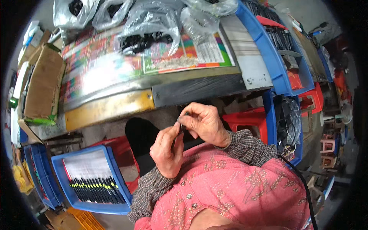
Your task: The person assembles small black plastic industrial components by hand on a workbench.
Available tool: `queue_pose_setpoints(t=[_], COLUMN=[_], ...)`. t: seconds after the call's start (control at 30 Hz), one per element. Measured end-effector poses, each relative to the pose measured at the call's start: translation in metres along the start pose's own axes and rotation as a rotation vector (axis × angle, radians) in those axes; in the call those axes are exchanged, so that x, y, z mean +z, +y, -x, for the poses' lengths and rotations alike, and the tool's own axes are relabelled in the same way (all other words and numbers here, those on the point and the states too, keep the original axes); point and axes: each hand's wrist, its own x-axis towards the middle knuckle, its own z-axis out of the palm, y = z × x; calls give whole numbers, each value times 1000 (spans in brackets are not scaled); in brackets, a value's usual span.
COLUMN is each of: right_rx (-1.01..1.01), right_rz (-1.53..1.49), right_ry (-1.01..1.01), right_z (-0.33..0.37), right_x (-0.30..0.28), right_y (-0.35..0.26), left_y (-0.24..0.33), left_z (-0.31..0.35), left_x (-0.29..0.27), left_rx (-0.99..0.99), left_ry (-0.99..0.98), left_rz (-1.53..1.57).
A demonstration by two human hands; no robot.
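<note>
Above my lap, just in front of the table edge, my two hands meet at the fingertips. My left hand [167,150] is closed, thumb and fingers pinching the lower end of a small slim dark piece [181,127]. From the right, my right hand [206,122] pinches the same piece at its upper end. Fingers cover most of it, so its exact kind cannot be told. At lower left, a blue tray [117,174] holds a row of slim black pen-like pieces [96,188] with yellow-green bands. On the table, an opened clear plastic bag [153,23] contains small black parts [143,43].
The worktable's front edge [195,90] runs across ahead of me. A cardboard box [44,82] stands at its left end. Blue bins [264,46] with black pieces line the right side. Red stools [247,119] stand under and beside the table. A black cable [303,180] hangs at right.
</note>
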Motion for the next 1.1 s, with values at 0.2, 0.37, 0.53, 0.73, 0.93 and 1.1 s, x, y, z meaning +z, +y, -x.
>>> queue_pose_setpoints(t=[0.2,0.37,0.53,0.73,0.93,1.1], right_rx=[-148,-367,-412,-767,-646,-584], right_rz=[230,495,738,1292,1498,1529], right_ry=[-158,21,261,561,573,528], right_z=[-13,-53,-115,-199,-251,-273], right_x=[-28,-70,-130,-197,-200,-200], right_y=[-35,-82,-114,-120,-111,-108], left_y=[0,-5,1,-4,-11,-16], left_z=[-4,-3,-12,-14,-17,-15], left_x=[-1,-1,-3,-2,-4,-5], left_rx=[-38,-253,-415,-486,-486,-515], left_ry=[-27,-54,-78,-100,-88,-77], left_rz=[140,373,634,742,725,752])
